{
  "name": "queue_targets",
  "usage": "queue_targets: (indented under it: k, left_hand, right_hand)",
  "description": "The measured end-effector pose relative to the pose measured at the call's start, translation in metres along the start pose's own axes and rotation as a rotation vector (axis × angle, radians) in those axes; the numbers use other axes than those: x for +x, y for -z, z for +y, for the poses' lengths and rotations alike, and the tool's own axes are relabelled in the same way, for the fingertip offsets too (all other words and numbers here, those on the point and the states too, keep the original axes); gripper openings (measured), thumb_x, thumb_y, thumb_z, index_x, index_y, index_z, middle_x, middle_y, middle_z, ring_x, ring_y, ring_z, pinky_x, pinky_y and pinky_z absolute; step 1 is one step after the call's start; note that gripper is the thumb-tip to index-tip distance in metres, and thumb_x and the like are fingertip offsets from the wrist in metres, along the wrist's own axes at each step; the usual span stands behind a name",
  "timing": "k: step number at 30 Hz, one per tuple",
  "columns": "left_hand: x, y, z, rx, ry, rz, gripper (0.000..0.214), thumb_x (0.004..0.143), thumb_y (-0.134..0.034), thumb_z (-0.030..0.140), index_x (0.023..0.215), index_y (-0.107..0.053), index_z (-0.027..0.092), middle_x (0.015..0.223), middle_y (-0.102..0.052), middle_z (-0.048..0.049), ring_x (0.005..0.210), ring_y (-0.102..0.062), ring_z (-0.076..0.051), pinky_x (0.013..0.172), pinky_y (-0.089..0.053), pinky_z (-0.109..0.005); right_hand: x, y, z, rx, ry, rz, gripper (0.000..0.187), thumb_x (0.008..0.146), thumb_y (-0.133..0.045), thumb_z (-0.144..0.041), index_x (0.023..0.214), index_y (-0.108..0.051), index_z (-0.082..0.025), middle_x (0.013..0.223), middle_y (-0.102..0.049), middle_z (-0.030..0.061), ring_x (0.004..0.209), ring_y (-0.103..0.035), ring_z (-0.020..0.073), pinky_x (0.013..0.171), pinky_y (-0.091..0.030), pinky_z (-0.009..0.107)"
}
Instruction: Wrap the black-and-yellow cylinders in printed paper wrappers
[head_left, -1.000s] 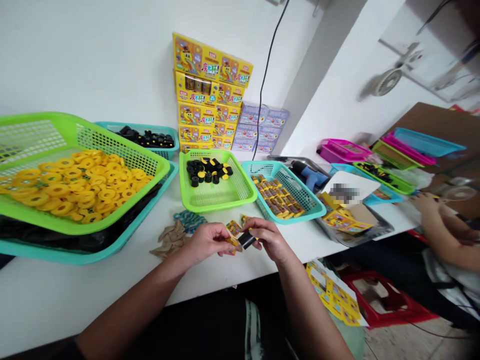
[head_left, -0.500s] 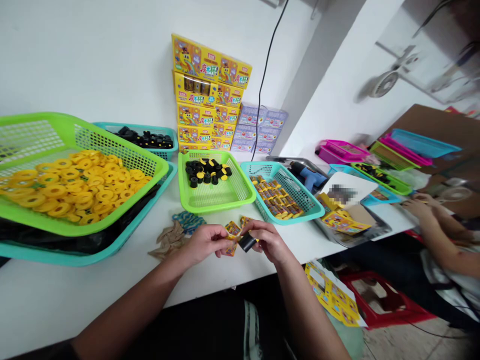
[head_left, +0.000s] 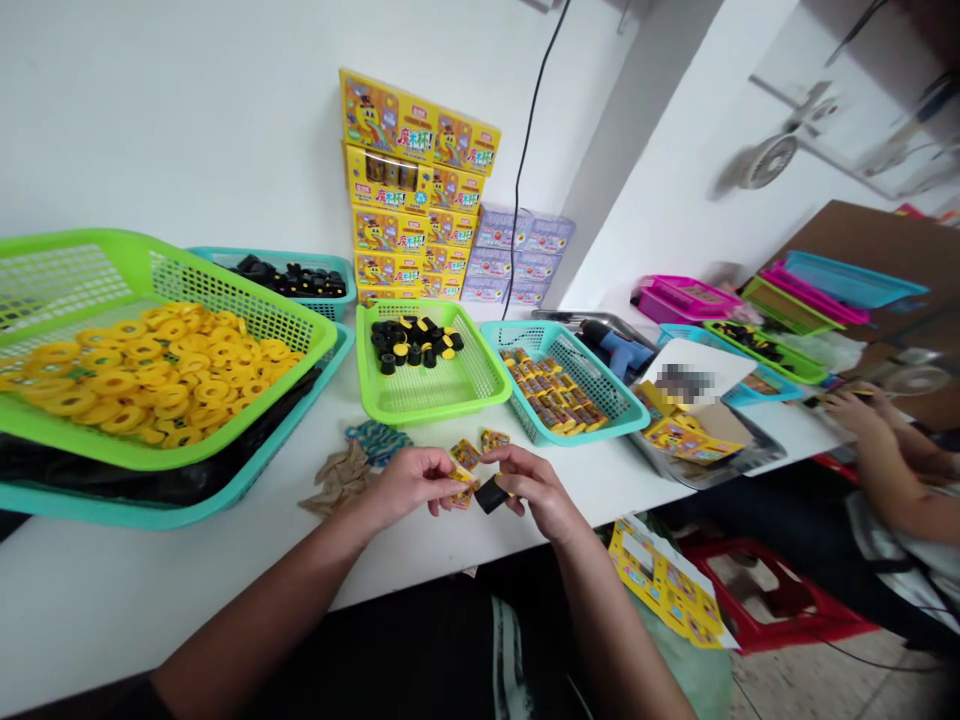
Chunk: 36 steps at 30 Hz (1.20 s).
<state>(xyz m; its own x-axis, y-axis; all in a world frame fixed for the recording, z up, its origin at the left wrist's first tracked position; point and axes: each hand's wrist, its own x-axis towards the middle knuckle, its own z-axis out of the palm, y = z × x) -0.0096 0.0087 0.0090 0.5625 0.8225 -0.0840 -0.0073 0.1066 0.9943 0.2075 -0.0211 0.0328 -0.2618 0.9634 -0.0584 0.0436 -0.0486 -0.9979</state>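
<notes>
My right hand (head_left: pixel 541 490) grips a short black cylinder (head_left: pixel 491 496) with a yellow end, tilted just above the table. My left hand (head_left: pixel 412 482) pinches a small yellow printed label (head_left: pixel 463 477) between thumb and fingertips, close to the cylinder; the fingers partly hide it. Under and behind my hands, colourful printed labels (head_left: pixel 465 453) lie on the white table. To the left of them are a crumpled brown cloth (head_left: pixel 337 478) and a blue striped cloth (head_left: pixel 379 440).
Ahead, a green basket (head_left: pixel 435 408) holds black cylinders; a teal basket (head_left: pixel 536 430) holds labelled ones. A big green basket (head_left: pixel 247 425) of yellow rings stands left. Yellow boxes (head_left: pixel 412 180) are stacked behind. A metal tray (head_left: pixel 694 482) and a co-worker's hands (head_left: pixel 859 410) are to the right.
The black cylinder has dropped slightly and turned flatter in my right hand, whose index finger has lifted. My left hand has barely moved. The co-worker's hands have shifted right.
</notes>
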Motion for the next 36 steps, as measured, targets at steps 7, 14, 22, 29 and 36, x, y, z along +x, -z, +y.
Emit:
queue_targets:
  k: [7, 14, 22, 29, 36]
  left_hand:
    - [-0.001, -0.003, -0.005, 0.033, -0.004, -0.061, 0.033, 0.063, -0.081, 0.031, 0.068, -0.053, 0.015, 0.061, -0.062, 0.0013, 0.053, -0.058, -0.011, 0.048, -0.049, -0.023]
    - [0.000, -0.003, -0.008, 0.121, -0.081, -0.089, 0.028, 0.064, -0.080, 0.027, 0.068, -0.055, 0.015, 0.062, -0.056, 0.0038, 0.051, -0.051, -0.007, 0.047, -0.044, -0.019]
    - [-0.001, -0.005, -0.006, 0.001, -0.009, -0.085, 0.030, 0.062, -0.082, 0.029, 0.072, -0.057, 0.015, 0.068, -0.062, 0.0014, 0.058, -0.057, -0.011, 0.053, -0.051, -0.024]
    - [-0.001, -0.005, 0.000, 0.009, 0.001, -0.135, 0.026, 0.064, -0.081, 0.029, 0.077, -0.065, 0.013, 0.068, -0.066, -0.0010, 0.057, -0.058, -0.012, 0.049, -0.047, -0.022]
    - [-0.005, -0.005, 0.007, 0.031, 0.017, -0.088, 0.028, 0.070, -0.077, 0.038, 0.079, -0.066, 0.014, 0.066, -0.063, -0.0003, 0.057, -0.055, -0.011, 0.049, -0.038, -0.022]
  right_hand:
    - [0.000, -0.004, -0.004, 0.123, -0.043, -0.051, 0.030, 0.071, -0.060, -0.026, 0.097, -0.070, -0.014, 0.057, -0.046, -0.0044, 0.042, -0.038, 0.0066, 0.038, -0.023, 0.019]
    - [0.003, -0.004, -0.004, 0.093, -0.081, -0.026, 0.027, 0.071, -0.061, -0.027, 0.092, -0.071, -0.014, 0.059, -0.052, -0.0023, 0.042, -0.039, 0.0063, 0.037, -0.025, 0.018]
    - [0.004, -0.008, 0.001, 0.010, -0.037, 0.048, 0.022, 0.074, -0.063, -0.029, 0.090, -0.070, -0.016, 0.057, -0.049, -0.0039, 0.043, -0.040, 0.0073, 0.039, -0.028, 0.020]
    - [0.004, -0.017, -0.002, 0.008, -0.045, 0.082, 0.020, 0.071, -0.065, -0.032, 0.082, -0.069, -0.016, 0.056, -0.052, -0.0027, 0.041, -0.039, 0.0075, 0.039, -0.028, 0.021]
    - [0.002, -0.027, -0.005, -0.086, 0.010, 0.134, 0.020, 0.074, -0.068, -0.037, 0.080, -0.065, -0.018, 0.053, -0.050, -0.0043, 0.043, -0.038, 0.0081, 0.041, -0.029, 0.022]
